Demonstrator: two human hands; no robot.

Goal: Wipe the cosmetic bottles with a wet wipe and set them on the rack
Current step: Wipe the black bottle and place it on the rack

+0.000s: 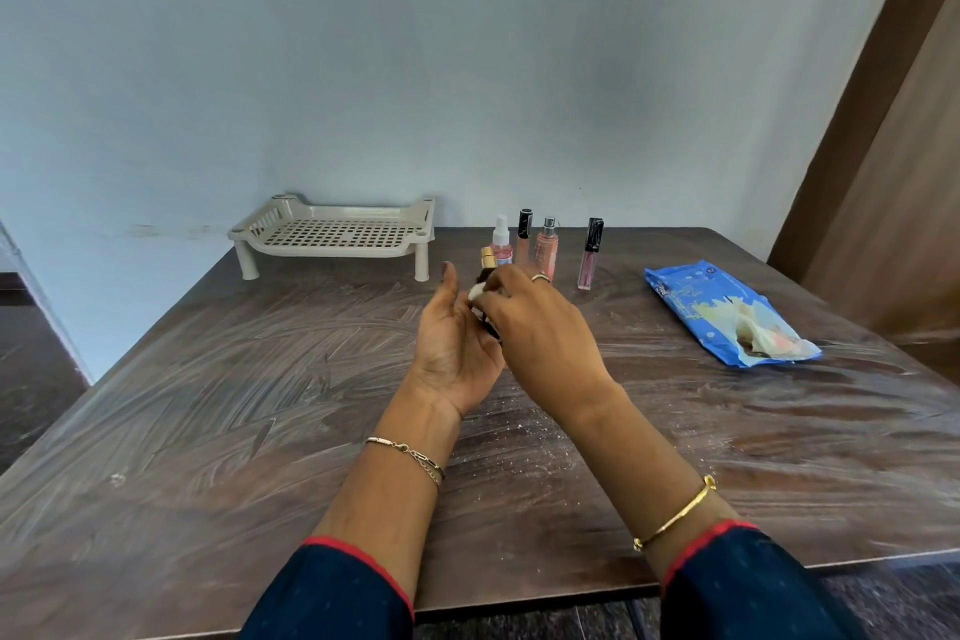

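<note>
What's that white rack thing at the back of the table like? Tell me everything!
The rack is pale beige plastic. Its flat floor is a grid of square holes, its two ends rise as low sides, and four short legs hold it upright. It stands on the brown table, at the far left by the blue wall. No bottle is on it yet; the bottles stand apart to its right.

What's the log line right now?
step: wiping | left hand: holds bottle | right hand: rubs wipe on it | rack: no bottle yet
</note>
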